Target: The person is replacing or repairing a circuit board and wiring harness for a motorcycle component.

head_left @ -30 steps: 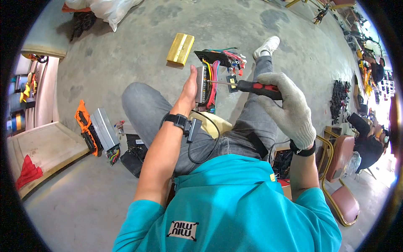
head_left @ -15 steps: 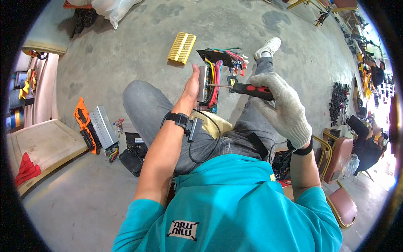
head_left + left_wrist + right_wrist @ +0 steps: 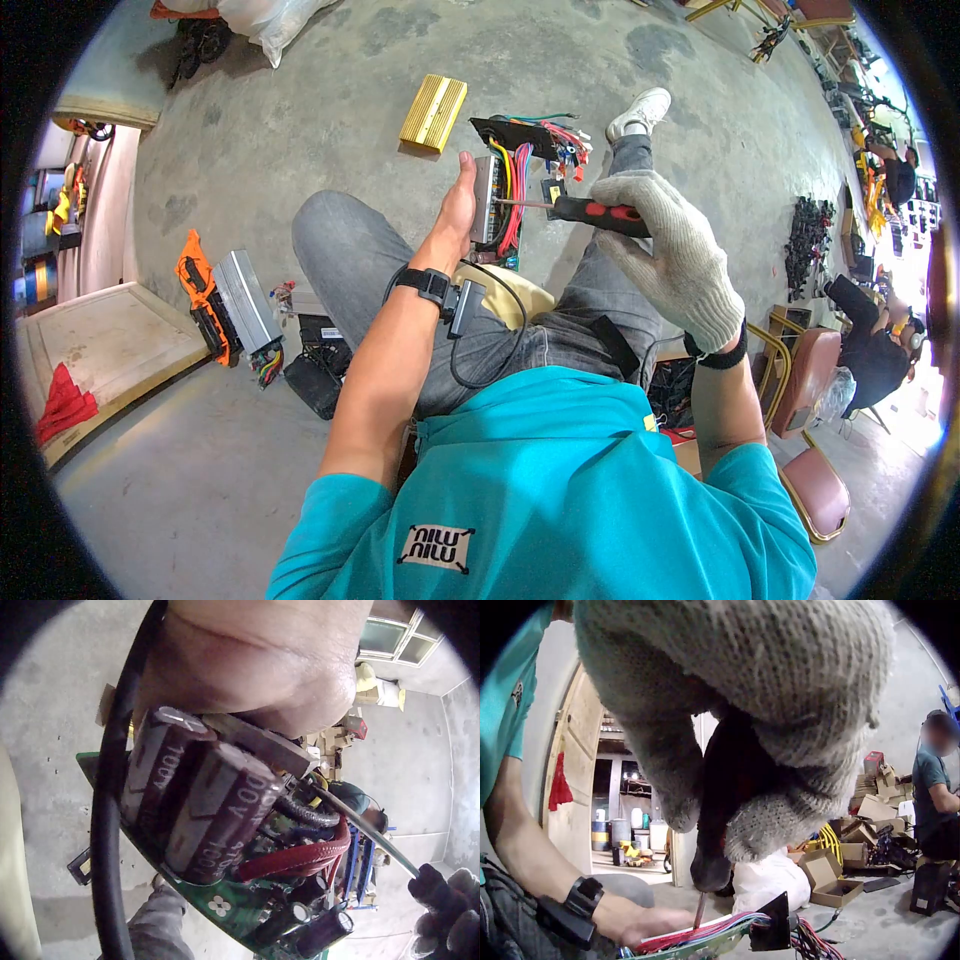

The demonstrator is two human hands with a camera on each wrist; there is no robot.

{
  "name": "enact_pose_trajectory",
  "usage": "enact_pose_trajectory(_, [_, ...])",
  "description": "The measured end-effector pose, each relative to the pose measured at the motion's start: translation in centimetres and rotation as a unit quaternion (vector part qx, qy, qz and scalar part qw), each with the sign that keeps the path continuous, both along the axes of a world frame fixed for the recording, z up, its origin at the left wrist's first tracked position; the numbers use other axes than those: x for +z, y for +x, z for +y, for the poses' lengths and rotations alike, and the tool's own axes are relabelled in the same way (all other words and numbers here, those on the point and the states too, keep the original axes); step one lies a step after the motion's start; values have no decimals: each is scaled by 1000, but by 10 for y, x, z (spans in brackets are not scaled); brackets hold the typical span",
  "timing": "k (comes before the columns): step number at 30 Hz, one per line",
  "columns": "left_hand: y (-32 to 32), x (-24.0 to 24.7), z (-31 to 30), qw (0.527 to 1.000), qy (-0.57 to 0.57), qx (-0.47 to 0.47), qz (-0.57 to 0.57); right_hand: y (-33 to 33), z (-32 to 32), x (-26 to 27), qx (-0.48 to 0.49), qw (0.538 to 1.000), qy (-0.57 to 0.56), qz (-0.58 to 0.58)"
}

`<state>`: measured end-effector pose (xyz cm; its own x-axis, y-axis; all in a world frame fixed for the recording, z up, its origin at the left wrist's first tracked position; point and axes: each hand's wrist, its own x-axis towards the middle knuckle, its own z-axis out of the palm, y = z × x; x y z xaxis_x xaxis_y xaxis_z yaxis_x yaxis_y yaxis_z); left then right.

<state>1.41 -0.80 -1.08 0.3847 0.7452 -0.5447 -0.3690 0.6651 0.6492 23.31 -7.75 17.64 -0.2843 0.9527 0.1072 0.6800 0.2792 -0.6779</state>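
My bare left hand (image 3: 457,205) holds a green circuit board (image 3: 219,906) up on its edge, with the palm against the board's metal side bar (image 3: 483,200). Most of its fingers are hidden behind the board. Large brown capacitors (image 3: 225,814) stand on the board. A bundle of red, pink and yellow wires (image 3: 517,190) runs to a black end plate (image 3: 515,134). In the white knit glove, my right hand (image 3: 680,262) grips the black and red handle of a screwdriver (image 3: 590,213). Its shaft points left, the tip right at the bar's inner side among the wires.
A gold finned case (image 3: 433,113) lies on the floor ahead. To the left are a silver case (image 3: 247,300), an orange-and-black object (image 3: 195,280) and a pale door (image 3: 115,335) with a red cloth (image 3: 68,402). Chairs (image 3: 808,380) stand at the right.
My right hand has moved slightly left with the screwdriver, and the board has shifted slightly right. Over the last half second, both hands stay almost still.
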Motion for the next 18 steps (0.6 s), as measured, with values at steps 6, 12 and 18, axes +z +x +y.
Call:
enact_pose_trajectory(6, [0, -4, 0, 1000, 6, -2, 7, 0, 0, -1, 5, 1000, 3, 4])
enact_pose_trajectory(12, [0, 0, 0, 1000, -6, 0, 12, -1, 0, -2, 8, 1000, -2, -5])
enact_pose_trajectory(18, [-1, 0, -1, 1000, 4, -16, -2, -5, -1, 1, -12, 1000, 6, -24])
